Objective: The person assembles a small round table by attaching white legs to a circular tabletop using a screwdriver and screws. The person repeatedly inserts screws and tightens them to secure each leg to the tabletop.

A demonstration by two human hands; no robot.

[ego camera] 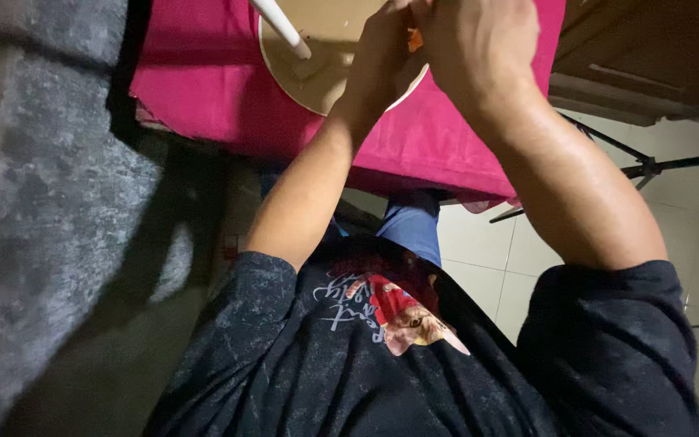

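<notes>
Over the pink-covered table (204, 73), your left hand (386, 44) and right hand (479, 48) meet above a round beige plate (317, 77); a small orange piece (415, 38) shows between them. Their grip cannot be told. A white stick (281, 26) rests on the plate.
</notes>
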